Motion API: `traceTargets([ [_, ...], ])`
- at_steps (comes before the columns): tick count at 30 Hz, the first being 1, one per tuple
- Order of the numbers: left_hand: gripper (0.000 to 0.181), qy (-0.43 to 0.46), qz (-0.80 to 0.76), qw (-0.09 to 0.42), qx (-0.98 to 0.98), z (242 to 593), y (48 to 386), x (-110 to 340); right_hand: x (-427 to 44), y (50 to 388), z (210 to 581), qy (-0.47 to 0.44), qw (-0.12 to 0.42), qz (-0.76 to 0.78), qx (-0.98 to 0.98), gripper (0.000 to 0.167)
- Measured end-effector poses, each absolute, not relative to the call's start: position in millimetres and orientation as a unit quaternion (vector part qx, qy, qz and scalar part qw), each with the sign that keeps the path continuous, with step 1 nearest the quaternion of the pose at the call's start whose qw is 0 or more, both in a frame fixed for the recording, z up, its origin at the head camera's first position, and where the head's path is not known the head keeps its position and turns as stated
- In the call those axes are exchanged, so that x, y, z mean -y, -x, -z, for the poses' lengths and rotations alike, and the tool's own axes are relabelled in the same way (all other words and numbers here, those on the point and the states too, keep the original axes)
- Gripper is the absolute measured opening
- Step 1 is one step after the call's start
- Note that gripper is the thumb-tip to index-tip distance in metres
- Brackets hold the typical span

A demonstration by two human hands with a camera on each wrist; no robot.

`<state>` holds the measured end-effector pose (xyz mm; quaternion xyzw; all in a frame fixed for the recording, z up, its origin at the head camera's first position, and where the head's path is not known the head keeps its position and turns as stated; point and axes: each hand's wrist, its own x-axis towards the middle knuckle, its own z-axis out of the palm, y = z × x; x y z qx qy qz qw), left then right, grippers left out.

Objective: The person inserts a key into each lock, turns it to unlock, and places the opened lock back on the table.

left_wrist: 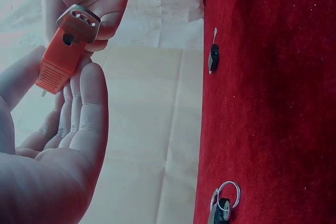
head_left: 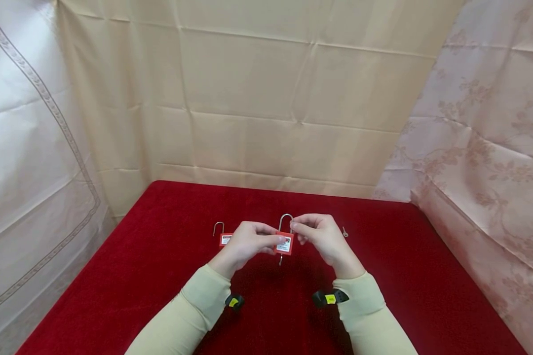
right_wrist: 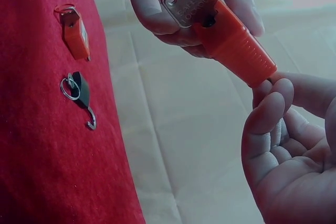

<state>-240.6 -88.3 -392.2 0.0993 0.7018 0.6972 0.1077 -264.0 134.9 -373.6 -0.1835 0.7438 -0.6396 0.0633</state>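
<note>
A red padlock (head_left: 284,244) with a white label hangs above the table, its silver shackle (head_left: 286,216) standing up. My left hand (head_left: 250,244) holds its body between thumb and fingers. At the shackle's right leg, my right hand (head_left: 322,236) pinches with thumb and forefinger; in the right wrist view those fingertips hide most of the shackle. A key (right_wrist: 190,1) sits in the keyhole at the bottom of the body. Behind my left hand lies a second red padlock (head_left: 226,239), partly covered, its shackle (head_left: 218,228) raised.
A small key (head_left: 345,231) lies on the red cloth (head_left: 382,276) to the right of my hands. In the right wrist view, a black padlock (right_wrist: 80,92) with a key ring lies near the orange-red one (right_wrist: 77,38). A beige curtain (head_left: 266,98) hangs behind the table.
</note>
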Motion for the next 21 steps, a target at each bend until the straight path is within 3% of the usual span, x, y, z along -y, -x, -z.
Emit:
traceTargets([
  [10,0.028,-0.1,-0.699,0.11,-0.699,391.0,239.1,87.7,-135.1,263.1,371.4,0.178,0.058,0.645,-0.741,0.019],
  [21,0.027,-0.12,-0.688,0.109,-0.708,391.2,236.9,85.5,-140.0,266.5,371.2,0.171,0.047,0.658,-0.732,0.023],
])
